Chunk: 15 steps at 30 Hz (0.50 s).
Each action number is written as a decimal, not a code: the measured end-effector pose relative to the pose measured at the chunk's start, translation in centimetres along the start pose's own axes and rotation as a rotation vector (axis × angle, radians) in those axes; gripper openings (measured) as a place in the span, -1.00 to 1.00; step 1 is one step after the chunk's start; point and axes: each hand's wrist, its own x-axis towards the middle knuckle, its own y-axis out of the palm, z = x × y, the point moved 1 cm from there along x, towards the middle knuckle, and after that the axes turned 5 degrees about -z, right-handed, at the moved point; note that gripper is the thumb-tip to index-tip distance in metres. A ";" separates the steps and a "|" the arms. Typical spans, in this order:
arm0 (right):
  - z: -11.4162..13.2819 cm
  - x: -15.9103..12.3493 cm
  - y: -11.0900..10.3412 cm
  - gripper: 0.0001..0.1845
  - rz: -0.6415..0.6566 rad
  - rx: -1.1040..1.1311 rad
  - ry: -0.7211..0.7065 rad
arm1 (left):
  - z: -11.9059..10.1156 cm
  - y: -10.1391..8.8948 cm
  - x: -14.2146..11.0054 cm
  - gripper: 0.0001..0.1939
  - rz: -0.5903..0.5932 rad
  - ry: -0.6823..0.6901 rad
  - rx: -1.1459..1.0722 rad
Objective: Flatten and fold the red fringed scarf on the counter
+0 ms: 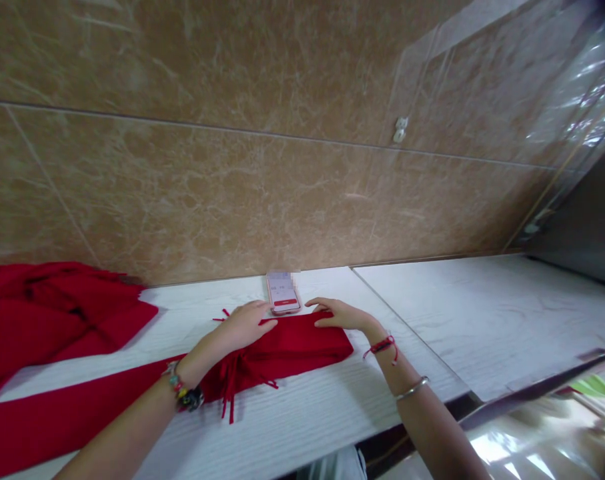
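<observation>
A long red fringed scarf (297,343) lies along the white tabletop, its right end folded back so that the fringe rests on the layer below. My left hand (247,325) lies on the scarf near the fringe, fingers stretched toward the right. At the folded right end, my right hand (337,315) touches the far edge, its fingers apart and its thumb over the cloth. Both hands look open. Just beyond the scarf, between the two hands, a phone (284,293) lies face up with its screen lit.
More red cloth (72,313) is heaped at the left, against the brown marble-patterned wall (222,187). A seam runs across the white tabletop (442,300) on the right. A dark panel (577,213) stands at the far right, and a green item (595,385) lies below the table edge.
</observation>
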 end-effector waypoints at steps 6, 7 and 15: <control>0.8 -0.2 0.1 -0.54 0.006 -0.068 0.024 | -0.8 0.8 1.5 -0.63 0.302 -0.066 0.047; 1.0 -0.1 0.1 -0.56 0.001 -0.050 0.005 | -0.8 0.8 1.5 -0.64 0.301 -0.056 0.036; 1.8 0.0 0.1 -0.66 -0.155 0.154 -0.117 | -0.6 0.0 1.6 -0.57 0.238 -0.019 -0.209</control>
